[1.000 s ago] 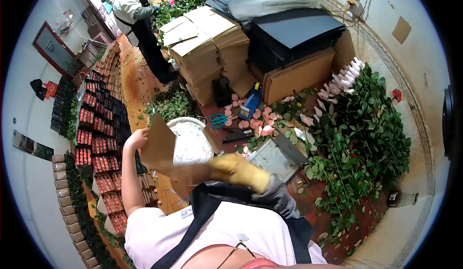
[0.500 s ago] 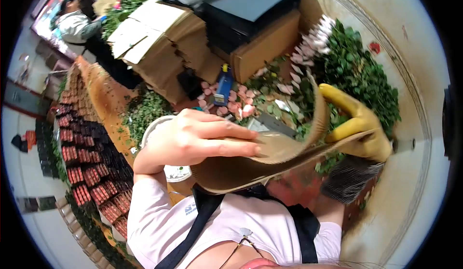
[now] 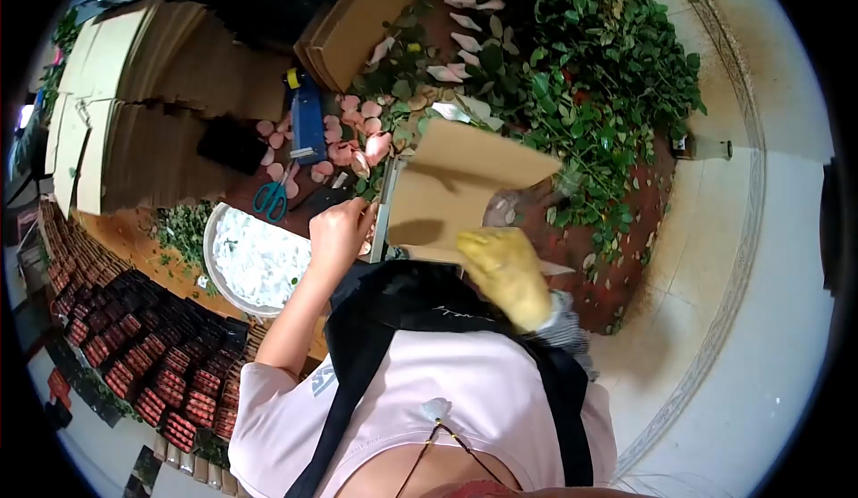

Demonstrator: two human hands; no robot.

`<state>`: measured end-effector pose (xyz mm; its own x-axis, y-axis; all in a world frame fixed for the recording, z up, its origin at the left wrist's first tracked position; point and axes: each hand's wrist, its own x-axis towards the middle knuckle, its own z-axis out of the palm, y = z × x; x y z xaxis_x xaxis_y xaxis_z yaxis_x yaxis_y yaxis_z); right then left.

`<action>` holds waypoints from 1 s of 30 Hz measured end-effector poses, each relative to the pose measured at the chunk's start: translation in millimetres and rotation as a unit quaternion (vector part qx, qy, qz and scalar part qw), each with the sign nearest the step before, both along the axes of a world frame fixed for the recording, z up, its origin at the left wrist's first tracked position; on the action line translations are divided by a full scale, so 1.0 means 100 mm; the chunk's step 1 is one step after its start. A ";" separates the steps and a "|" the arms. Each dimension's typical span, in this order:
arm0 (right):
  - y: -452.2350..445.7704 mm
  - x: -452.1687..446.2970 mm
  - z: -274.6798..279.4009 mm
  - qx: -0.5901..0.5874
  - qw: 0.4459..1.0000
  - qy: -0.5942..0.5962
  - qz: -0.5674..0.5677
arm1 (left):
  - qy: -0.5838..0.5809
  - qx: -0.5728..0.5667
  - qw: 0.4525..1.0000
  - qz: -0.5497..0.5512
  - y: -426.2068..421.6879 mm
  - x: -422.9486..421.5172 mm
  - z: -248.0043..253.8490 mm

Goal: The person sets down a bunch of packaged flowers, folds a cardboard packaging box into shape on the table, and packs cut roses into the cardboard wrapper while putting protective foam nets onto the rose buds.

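Note:
A brown cardboard sheet (image 3: 465, 185) with a raised flap lies on the table in front of my body, over a metal-edged board (image 3: 385, 208). My left hand (image 3: 338, 234), bare, is at the left edge of this board with its fingers curled together; what they hold, if anything, is hidden. Over the lower right edge of the cardboard is my right hand (image 3: 508, 275) in a yellow glove, its fingers smeared by motion. Teal scissors (image 3: 270, 200) and a blue tool (image 3: 307, 123) lie beyond my left hand, near pink petals (image 3: 344, 151).
A white tub (image 3: 255, 261) of white pieces stands at the left. Behind it are cardboard stacks (image 3: 152, 114) and rows of packed red bundles (image 3: 143, 355). Leafy stems with wrapped pink heads (image 3: 590, 78) fill the back right. A glass jar (image 3: 702, 148) lies by the wall.
The cardboard, earlier bent and held up between both hands, now lies lower on the table. Both hands have come down to its edges. The view has turned toward the table's right side.

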<state>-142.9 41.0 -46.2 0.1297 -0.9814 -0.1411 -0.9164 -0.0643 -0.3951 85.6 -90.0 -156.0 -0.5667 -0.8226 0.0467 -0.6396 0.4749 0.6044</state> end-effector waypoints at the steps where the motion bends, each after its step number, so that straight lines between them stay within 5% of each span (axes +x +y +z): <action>1: -0.03 0.10 -0.09 -0.009 1.000 0.016 -0.003 | -0.003 0.002 1.000 -0.023 -0.04 0.01 -0.09; 5: -0.07 0.34 -0.27 0.028 0.999 -0.028 -0.003 | 0.081 0.014 0.956 -0.280 -0.29 -0.28 -0.82; 7: -0.09 0.34 -0.24 0.070 0.997 -0.035 -0.005 | 0.070 -0.078 0.910 -0.401 -0.33 -0.62 -0.87; 9: -0.15 0.17 -0.11 0.101 0.994 -0.026 -0.025 | -0.034 -0.109 0.906 -0.408 -0.15 -0.76 -1.12; 12: -0.31 -0.32 -0.01 0.301 0.887 -0.338 0.096 | -0.076 -0.123 0.901 -0.410 -0.11 -0.81 -1.26; 13: -0.37 -0.46 -0.01 0.340 0.825 -0.450 0.045 | -0.101 -0.186 0.890 -0.404 -0.10 -0.82 -1.36; 16: -0.41 -0.79 -0.67 0.214 0.874 -0.435 0.032 | -0.118 -0.127 0.894 -0.413 -0.10 -0.84 -1.26; 18: -0.29 -0.75 -1.18 0.159 0.939 -0.299 -0.051 | -0.108 -0.120 0.905 -0.393 -0.07 -0.83 -1.33; 20: -0.06 -0.65 -1.66 0.040 0.998 -0.041 -0.018 | -0.119 -0.134 0.903 -0.391 -0.08 -0.83 -1.25; 22: 0.20 -0.70 -1.97 -0.020 0.999 0.029 -0.001 | -0.095 -0.144 0.908 -0.383 -0.06 -0.85 -1.24; 27: 0.77 -1.24 -2.06 -0.015 0.970 0.104 -0.221 | -0.073 -0.155 0.911 -0.376 -0.04 -0.85 -1.29; 28: 0.93 -1.30 -1.93 -0.033 0.926 0.173 -0.334 | -0.077 -0.160 0.907 -0.382 -0.05 -0.84 -1.28; 30: 1.34 -1.70 -2.01 0.023 0.871 0.043 -0.488 | -0.079 -0.160 0.905 -0.387 -0.06 -0.85 -1.25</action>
